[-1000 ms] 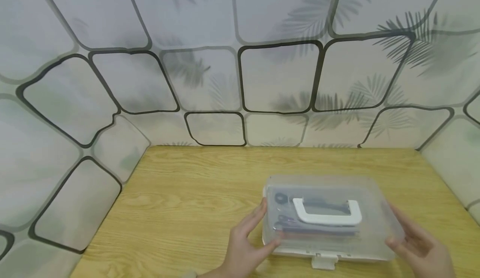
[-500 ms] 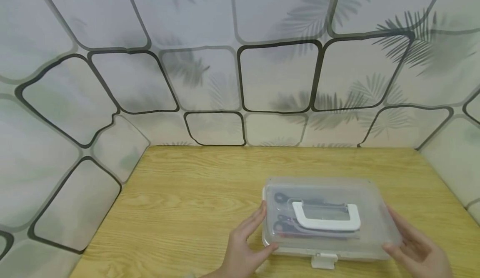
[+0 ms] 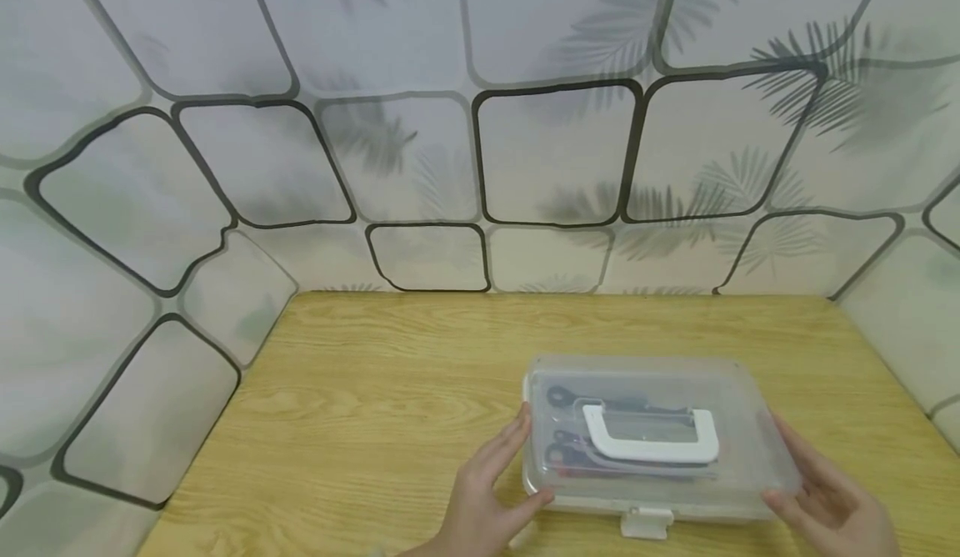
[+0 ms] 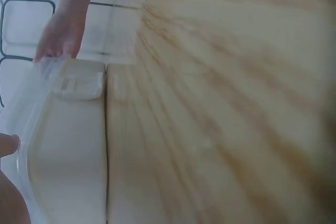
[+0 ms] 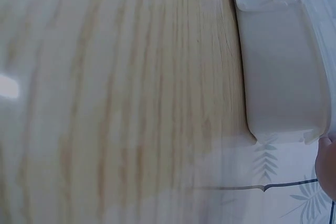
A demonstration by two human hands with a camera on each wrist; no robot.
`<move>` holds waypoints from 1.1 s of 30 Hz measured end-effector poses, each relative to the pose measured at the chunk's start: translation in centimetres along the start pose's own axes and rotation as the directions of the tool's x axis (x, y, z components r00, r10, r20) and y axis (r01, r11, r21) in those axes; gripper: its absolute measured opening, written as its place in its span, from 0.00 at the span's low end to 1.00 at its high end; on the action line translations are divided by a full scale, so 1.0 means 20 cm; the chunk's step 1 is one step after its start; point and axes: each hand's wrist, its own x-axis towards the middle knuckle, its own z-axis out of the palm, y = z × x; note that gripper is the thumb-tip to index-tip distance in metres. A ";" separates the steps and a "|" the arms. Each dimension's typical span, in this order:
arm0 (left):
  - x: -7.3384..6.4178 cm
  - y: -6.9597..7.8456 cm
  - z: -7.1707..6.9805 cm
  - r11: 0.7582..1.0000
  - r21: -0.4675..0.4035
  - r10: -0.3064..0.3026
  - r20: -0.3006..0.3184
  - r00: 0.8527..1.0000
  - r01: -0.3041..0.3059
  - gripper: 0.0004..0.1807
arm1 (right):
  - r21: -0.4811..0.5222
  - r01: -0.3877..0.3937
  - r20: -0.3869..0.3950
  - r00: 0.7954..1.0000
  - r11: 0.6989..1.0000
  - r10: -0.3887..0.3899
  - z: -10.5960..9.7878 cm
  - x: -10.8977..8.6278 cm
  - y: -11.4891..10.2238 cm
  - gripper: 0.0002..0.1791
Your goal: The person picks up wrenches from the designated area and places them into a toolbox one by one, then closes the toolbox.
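A white plastic storage box [image 3: 750,449] with a clear lid rests on the wooden table, right of centre in the head view. Its white carrying handle [image 3: 654,451] lies folded on the lid, and a white latch [image 3: 647,524] sits on the front. Dark looped handles, like those of scissors [image 3: 558,454], show blurrily through the lid. My left hand [image 3: 480,490] grips the box's left side, thumb at the front corner. On the opposite side my right hand [image 3: 843,494] holds it likewise, its fingers partly hidden behind the box. The left wrist view shows the box's front wall [image 4: 73,145].
The wooden tabletop [image 3: 360,407] stretches left of and behind the box. A patterned wall covering [image 3: 555,157] encloses the table at the back and both sides.
The box has settled slightly downward and to the left, and the things seen through its lid have shifted a little. Both hands have kept their hold and moved with it.
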 end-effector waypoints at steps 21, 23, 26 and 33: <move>0.08 -0.02 -0.10 0.762 0.496 0.356 0.216 0.909 -0.416 0.51 | -0.508 0.432 0.032 0.874 0.745 -0.484 0.10 -0.04 -0.13 0.35; 0.09 -0.03 -0.11 0.697 0.533 0.412 0.251 0.876 -0.480 0.48 | -0.520 0.558 0.089 0.788 0.647 -0.609 0.10 -0.02 -0.14 0.28; 0.12 -0.04 -0.12 0.614 0.563 0.470 0.303 0.829 -0.554 0.40 | -0.467 0.737 0.187 0.622 0.489 -0.760 0.11 0.02 -0.15 0.35; 0.16 -0.01 -0.13 0.426 0.607 0.547 0.418 0.725 -0.671 0.31 | -0.490 0.850 0.384 0.410 0.193 -0.827 0.15 0.06 -0.21 0.33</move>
